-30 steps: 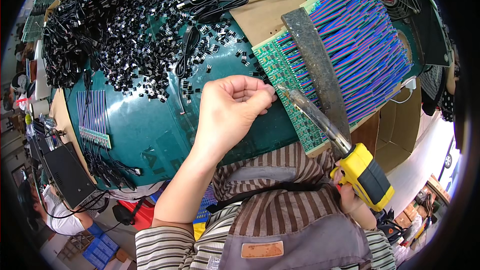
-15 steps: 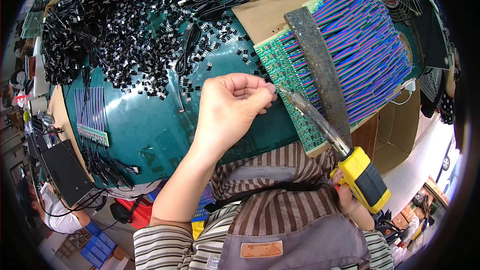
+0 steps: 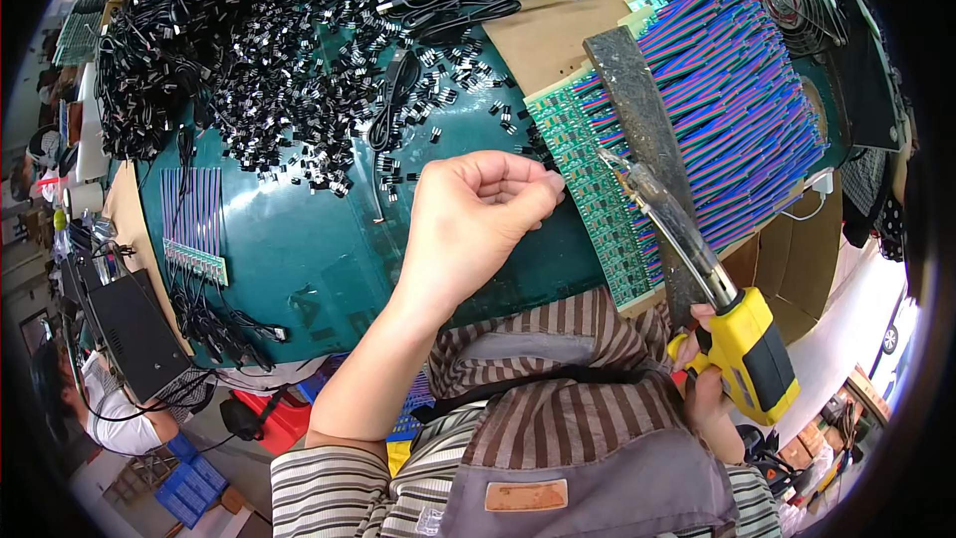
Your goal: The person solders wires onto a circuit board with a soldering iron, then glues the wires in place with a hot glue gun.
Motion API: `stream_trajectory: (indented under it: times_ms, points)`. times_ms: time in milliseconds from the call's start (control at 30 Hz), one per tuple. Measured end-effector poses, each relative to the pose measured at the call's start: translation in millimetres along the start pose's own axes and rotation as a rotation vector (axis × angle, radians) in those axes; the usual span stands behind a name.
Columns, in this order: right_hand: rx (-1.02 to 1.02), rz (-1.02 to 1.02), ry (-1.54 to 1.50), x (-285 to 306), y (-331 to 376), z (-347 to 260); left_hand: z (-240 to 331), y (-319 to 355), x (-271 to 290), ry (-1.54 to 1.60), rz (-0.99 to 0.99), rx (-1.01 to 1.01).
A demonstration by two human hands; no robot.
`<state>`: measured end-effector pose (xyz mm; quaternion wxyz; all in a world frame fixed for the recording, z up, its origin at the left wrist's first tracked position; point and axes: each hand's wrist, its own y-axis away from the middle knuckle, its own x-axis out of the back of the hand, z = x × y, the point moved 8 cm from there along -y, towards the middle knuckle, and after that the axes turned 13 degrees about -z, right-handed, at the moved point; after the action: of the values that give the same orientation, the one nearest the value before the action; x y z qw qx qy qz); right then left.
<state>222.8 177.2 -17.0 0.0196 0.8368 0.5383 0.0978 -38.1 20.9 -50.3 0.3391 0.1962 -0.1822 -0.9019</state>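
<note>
My left hand is closed in a pinch, with its thumb and fingertips at the left edge of a panel of green circuit boards. Whatever sits between those fingertips is too small or hidden to make out. In my right hand is a yellow and black soldering gun. The gun's long metal barrel slants up and left, its tip over the boards, apart from my left fingers. A dark, speckled metal bar lies across the rows of blue, red and green wires joined to the boards.
Many small black connectors are heaped at the far left of the green mat, beside coiled black cables. A small wired board strip and a black box are at the left. A round fan guard stands far right.
The soldering gun's tip has moved up and right, away from my left fingertips and further over the boards. My left hand keeps its pinch at the panel's edge. The whole view has shifted slightly.
</note>
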Motion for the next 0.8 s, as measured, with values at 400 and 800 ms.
stream_trajectory:
  times_ms: [400, 800]
  points:
    - [-0.108, -0.11, 0.132, 1.5, 6.7, 13.1, 49.8, 27.5, 62.6, -0.889, 0.569, -0.068]
    - [-0.1, -0.119, 0.107, -2.1, -0.7, 8.0, 3.8, 27.0, -6.5, -0.041, 0.018, -0.018]
